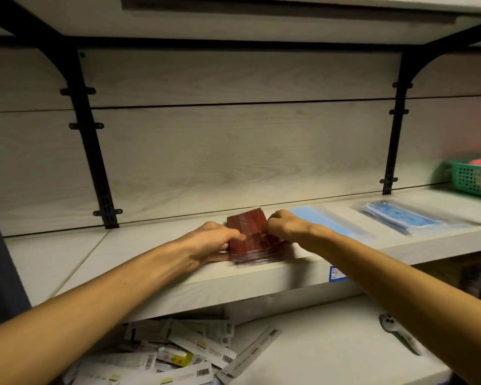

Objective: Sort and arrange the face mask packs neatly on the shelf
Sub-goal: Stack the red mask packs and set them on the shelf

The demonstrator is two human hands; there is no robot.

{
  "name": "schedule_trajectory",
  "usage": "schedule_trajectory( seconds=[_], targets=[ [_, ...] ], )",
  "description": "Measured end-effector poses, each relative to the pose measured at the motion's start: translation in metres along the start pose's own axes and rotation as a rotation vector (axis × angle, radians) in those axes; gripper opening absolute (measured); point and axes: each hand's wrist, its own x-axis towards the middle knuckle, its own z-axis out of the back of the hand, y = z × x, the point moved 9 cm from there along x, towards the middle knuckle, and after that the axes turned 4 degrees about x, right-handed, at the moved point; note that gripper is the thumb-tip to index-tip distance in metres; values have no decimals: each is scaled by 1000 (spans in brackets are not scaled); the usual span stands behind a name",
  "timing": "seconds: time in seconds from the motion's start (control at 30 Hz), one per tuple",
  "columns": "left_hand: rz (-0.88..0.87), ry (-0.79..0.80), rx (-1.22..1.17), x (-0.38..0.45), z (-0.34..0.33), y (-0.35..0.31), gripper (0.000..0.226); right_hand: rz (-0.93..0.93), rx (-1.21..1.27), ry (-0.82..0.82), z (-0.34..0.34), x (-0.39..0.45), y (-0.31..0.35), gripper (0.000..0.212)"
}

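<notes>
From the head view, I am working at the shelf (156, 276) with both hands on a stack of dark red mask packs (249, 232), which is sitting near the shelf's front edge, roughly in the middle. My left hand (211, 240) is gripping the stack's left side, fingers curled over the top and thumb along the near edge. My right hand (286, 226) is pinching at the stack's right side with curled fingers.

I am judging these packs to be light and thin, soft masks sealed in glossy film, so they are likely sliding over one another easily. Squaring them by pressing the two side edges inward, as I am holding them now, seems the safest hold; lifting by the top pack alone would probably let the lower ones slip out.

Counting: one red stack, several packs deep, though the blur is keeping me from an exact number. Just right of it one light blue pack (331, 220) is lying flat, and farther right one pile of blue mask packs (403, 219) is lying in clear film. At the far right one green basket (475, 179) is standing. On the lower shelf, many loose white packets (178, 351) are lying heaped.
</notes>
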Motion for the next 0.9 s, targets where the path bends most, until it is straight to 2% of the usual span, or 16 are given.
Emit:
schedule_trajectory(
  seconds=[0.1, 0.17, 0.23, 0.3, 0.33, 0.4, 0.47, 0.57, 0.67, 0.7, 0.77, 0.9],
  targets=[
    [17, 12, 5, 4, 5, 4, 7, -28, 1, 38, 0, 3, -4, 17],
    [3, -26, 88, 11, 11, 1, 9, 15, -92, 9, 5, 8, 3, 17],
    [-54, -143, 272, 23, 24, -4, 19, 97, -257, -68, 12, 15, 17, 21],
    [-132, -241, 550, 33, 32, -10, 39, 163, -338, -77, 8, 21, 30, 36],
    [-157, -252, 668, 37, 29, -11, 46, 179, -330, -52, 0, 24, 33, 33],
    [-155, -210, 755, 47, 20, -4, 46, 171, -338, -12, -16, 28, 30, 22],
    [-136, -169, 711, 56, 12, 5, 46, 179, -323, -8, -26, 34, 21, 22],
    [-133, -175, 507, 61, 10, 7, 51, 177, -86, -62, -22, 41, 6, 34],
    [-97, -173, 400, 64, 15, 13, 77, 95, 133, -103, -12, 46, -8, 43],
    [-85, -179, 422, 65, 16, 16, 79, 81, 138, -130, -8, 49, -9, 40],
    [-70, -183, 508, 67, 16, 20, 71, 43, 91, -153, -6, 50, -7, 27],
    [-89, -120, 582, 70, 5, 17, 67, -8, 163, -74, -18, 50, -4, 15]
  ],
)
